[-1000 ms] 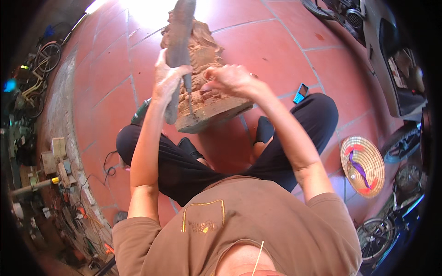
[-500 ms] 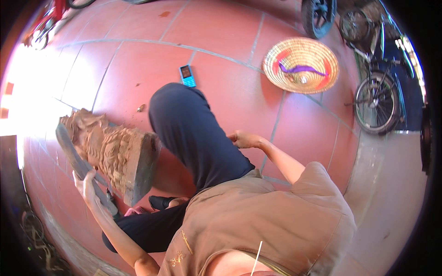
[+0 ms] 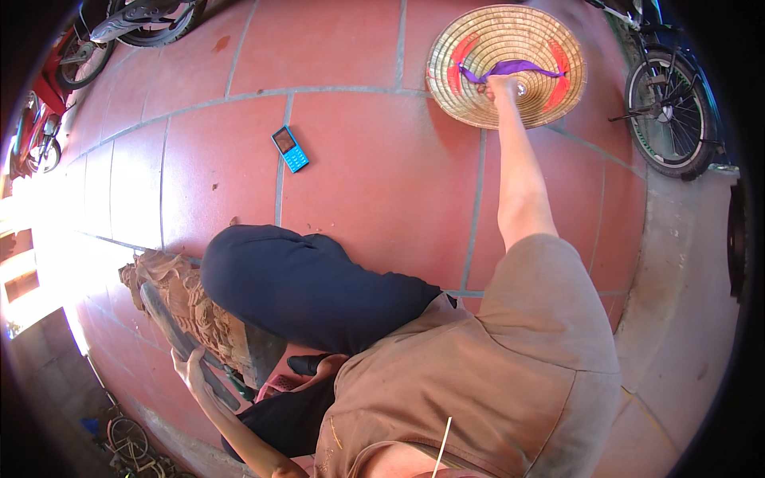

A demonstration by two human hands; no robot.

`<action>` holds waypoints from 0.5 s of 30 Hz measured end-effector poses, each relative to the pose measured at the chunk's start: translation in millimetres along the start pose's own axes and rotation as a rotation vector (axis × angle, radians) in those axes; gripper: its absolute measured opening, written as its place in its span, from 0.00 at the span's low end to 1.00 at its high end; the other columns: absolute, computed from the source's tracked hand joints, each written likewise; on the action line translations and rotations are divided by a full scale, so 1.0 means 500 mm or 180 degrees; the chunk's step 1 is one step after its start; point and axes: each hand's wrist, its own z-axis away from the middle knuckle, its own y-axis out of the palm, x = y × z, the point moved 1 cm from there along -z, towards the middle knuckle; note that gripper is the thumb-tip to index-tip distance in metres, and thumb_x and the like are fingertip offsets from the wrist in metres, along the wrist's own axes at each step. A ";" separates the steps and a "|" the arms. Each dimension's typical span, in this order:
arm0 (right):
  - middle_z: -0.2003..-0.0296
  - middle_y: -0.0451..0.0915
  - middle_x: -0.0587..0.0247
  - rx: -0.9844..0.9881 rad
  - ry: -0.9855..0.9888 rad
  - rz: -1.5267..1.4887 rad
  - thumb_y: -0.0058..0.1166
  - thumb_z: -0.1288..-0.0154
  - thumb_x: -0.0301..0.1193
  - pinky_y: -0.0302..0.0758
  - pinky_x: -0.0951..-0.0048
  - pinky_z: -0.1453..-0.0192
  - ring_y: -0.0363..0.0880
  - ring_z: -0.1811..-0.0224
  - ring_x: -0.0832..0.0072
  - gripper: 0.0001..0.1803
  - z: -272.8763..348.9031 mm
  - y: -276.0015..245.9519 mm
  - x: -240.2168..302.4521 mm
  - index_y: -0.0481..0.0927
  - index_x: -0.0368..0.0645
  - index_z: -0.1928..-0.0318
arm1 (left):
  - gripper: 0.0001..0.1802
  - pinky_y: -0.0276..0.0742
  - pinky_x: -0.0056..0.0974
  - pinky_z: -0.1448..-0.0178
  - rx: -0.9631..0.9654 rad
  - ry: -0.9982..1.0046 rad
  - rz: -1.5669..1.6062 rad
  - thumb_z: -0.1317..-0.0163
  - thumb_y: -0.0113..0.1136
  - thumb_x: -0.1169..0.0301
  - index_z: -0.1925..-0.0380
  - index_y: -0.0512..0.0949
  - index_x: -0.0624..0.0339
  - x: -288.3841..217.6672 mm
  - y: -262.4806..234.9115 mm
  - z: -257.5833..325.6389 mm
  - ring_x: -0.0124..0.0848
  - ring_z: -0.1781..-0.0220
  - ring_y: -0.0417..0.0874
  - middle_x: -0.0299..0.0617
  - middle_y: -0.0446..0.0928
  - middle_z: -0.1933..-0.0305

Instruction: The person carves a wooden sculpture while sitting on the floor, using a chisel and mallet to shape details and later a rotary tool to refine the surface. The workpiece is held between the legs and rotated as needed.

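My right arm stretches far forward, and my right hand [image 3: 500, 86] is closed at the purple chin strap [image 3: 522, 68], over the inside of an upturned conical straw hat [image 3: 456, 99]. The fingers overlap the strap; small details there are hard to make out. At the lower left, my left hand [image 3: 191, 370] is wrapped on a long, flat grey bar [image 3: 169, 325]. That bar leans along the side of a brown carved block [image 3: 185, 285] with a rough, figured surface. My bent knee [image 3: 275, 279] hides part of the carving.
A blue keypad phone [image 3: 289, 149] lies on the red tile floor [image 3: 358, 171]. To the right of the hat stands a bicycle wheel [image 3: 668, 111]. Motorbikes [image 3: 151, 24] are parked at the far left, and another bicycle [image 3: 131, 442] is at the lower left.
My right hand has gone from beside my knee out to the hat's strap. My body has turned and leaned forward, with the knee now lower and further left. The left hand stays on the grey bar.
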 end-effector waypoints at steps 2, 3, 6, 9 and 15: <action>0.63 0.87 0.48 -0.0631 0.0131 0.0665 0.61 0.37 0.35 0.83 0.63 0.62 0.89 0.64 0.62 0.12 -0.106 -0.032 -0.089 0.87 0.38 0.63 | 0.31 0.80 0.35 0.56 0.0049 -0.0047 0.0051 0.52 0.65 0.83 0.43 0.75 0.67 0.015 0.009 -0.034 0.34 0.61 0.82 0.43 0.81 0.57; 0.59 0.88 0.47 -0.0869 0.0157 0.0997 0.61 0.37 0.37 0.85 0.61 0.56 0.89 0.58 0.60 0.13 -0.119 -0.023 -0.095 0.88 0.39 0.61 | 0.31 0.80 0.35 0.56 -0.0008 -0.0091 0.0079 0.52 0.64 0.83 0.43 0.75 0.67 0.014 0.008 -0.028 0.34 0.61 0.82 0.43 0.81 0.57; 0.49 0.86 0.52 -0.0513 -0.0403 0.1699 0.60 0.35 0.39 0.81 0.56 0.44 0.86 0.48 0.59 0.14 -0.102 0.007 -0.126 0.89 0.50 0.54 | 0.30 0.79 0.34 0.60 -0.0084 -0.0231 -0.0095 0.51 0.64 0.82 0.43 0.75 0.67 -0.011 0.001 0.010 0.32 0.64 0.82 0.41 0.80 0.58; 0.53 0.88 0.59 -0.0472 -0.0875 0.1604 0.58 0.34 0.33 0.79 0.60 0.41 0.85 0.46 0.61 0.11 -0.030 0.031 -0.110 0.89 0.51 0.53 | 0.29 0.78 0.32 0.64 -0.0228 -0.0135 -0.0089 0.51 0.65 0.80 0.43 0.76 0.66 0.015 -0.036 0.013 0.30 0.66 0.81 0.40 0.80 0.61; 0.62 0.89 0.60 -0.0107 -0.1038 0.2008 0.62 0.37 0.38 0.82 0.61 0.49 0.88 0.57 0.63 0.13 -0.027 0.013 -0.100 0.87 0.50 0.54 | 0.28 0.76 0.32 0.67 -0.0168 -0.0242 0.0008 0.50 0.65 0.79 0.45 0.76 0.65 -0.004 -0.014 0.027 0.29 0.69 0.80 0.39 0.79 0.62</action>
